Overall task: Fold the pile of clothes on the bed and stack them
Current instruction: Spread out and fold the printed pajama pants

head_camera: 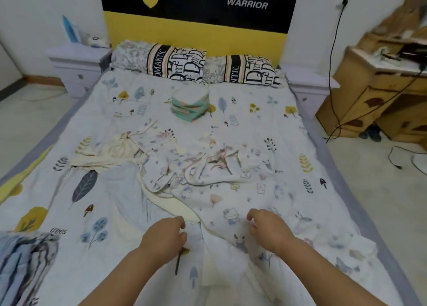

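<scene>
Cotton sheet w/ leaf and tree print covers the bed (69, 190), which fills most of the view; two pillows sit at the headboard end. Next in size, the pile of clothes (184, 167) lies loose across the bed's middle: a pale garment w/ small cartoon prints (231, 190) spreads toward the near right edge, a cream piece (111, 153) is bunched at the left of the pile, and another cream layer (175, 207) pokes out from under the printed one. Farther back, near the pillows, a folded stack (190, 103) of green-edged items stands by itself, well apart from the pile, so some folding looks done and most of the pile is not yet done. Smallest, both hands reach in from the near edge: left hand (165, 236) hovers over the sheet just beside the cream layer, fingers loosely curled, holding nothing; right hand (269, 229) is over the printed garment's near hem, fingers curled down, and whether they pinch cloth can't be told. Step in hand looks like picking the next garment. Next move prob. calls for gripping that hem at two points, pulling the piece free of the cream layers, and laying it flat before folding.
</scene>
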Tool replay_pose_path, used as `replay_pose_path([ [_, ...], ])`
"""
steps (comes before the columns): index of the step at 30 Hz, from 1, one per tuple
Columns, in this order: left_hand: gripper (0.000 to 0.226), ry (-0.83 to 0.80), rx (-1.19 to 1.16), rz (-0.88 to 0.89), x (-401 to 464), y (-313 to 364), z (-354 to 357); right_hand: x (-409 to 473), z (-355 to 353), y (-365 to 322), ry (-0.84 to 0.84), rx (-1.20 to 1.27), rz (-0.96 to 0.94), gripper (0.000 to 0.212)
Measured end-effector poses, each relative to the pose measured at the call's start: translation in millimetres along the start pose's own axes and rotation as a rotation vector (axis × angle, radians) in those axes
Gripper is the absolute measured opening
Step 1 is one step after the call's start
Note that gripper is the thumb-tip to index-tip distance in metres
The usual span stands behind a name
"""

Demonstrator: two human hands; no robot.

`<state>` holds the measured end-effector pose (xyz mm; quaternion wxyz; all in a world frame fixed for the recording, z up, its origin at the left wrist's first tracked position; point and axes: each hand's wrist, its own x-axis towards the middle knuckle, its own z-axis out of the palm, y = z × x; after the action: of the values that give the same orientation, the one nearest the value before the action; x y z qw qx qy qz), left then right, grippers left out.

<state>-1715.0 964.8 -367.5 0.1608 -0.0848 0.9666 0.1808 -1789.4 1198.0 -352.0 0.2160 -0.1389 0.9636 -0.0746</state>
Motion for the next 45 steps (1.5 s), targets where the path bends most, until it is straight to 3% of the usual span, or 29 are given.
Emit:
replay_pose_path([
  [4,0.037,0.047,0.021,0.021,50.7,16.7,3.9,33.3,-0.7,24.4,0.049,0.027,0.029,0.041],
  [8,0.061,0.131,-0.029,0.006,105.7,26.8,9.3,77.7,0.4,35.1,0.144,0.069,0.050,0.057],
  [15,0.072,0.214,-0.338,-0.200,195.5,34.0,37.3,156.5,20.8,30.5,0.173,0.017,0.041,0.086],
  [18,0.077,0.144,-0.597,-0.413,217.7,30.9,53.9,168.0,39.3,31.0,0.062,0.025,0.047,0.070],
  [20,0.050,0.045,-0.515,-0.443,218.5,25.5,60.0,161.6,48.6,27.9,0.047,0.031,0.038,0.052],
  [22,0.030,0.083,-0.442,-0.380,211.7,20.0,60.5,147.6,53.8,21.9,0.174,-0.051,-0.039,0.038],
  [24,0.016,0.204,-0.545,-0.313,201.8,17.7,50.2,128.1,53.4,13.8,0.253,-0.046,-0.119,0.029],
  [26,0.009,0.349,-0.725,-0.276,187.0,22.7,28.3,105.7,50.1,3.9,0.174,-0.049,-0.154,0.029],
  [31,0.023,0.551,-0.958,-0.120,136.5,51.9,-55.2,50.6,24.0,-35.3,0.013,0.094,-0.179,0.042],
  [34,0.024,0.496,-0.989,0.036,103.3,65.8,-114.3,24.5,-15.6,-51.6,0.166,0.276,-0.170,0.047],
  [38,0.020,0.247,-0.898,0.322,48.7,91.2,-190.1,1.3,-94.3,-60.6,0.492,0.467,-0.096,0.058],
  [40,0.018,0.126,-0.805,0.450,18.6,106.6,-220.1,-9.3,-136.8,-70.8,0.598,0.528,-0.170,0.072],
  [43,0.020,0.045,-0.708,0.549,-21.0,120.8,-255.5,-28.5,-192.3,-92.8,0.540,0.586,-0.358,0.074],
  [45,0.018,0.074,-0.669,0.572,-43.2,119.6,-274.8,-45.2,-217.8,-109.9,0.437,0.658,-0.449,0.042],
])
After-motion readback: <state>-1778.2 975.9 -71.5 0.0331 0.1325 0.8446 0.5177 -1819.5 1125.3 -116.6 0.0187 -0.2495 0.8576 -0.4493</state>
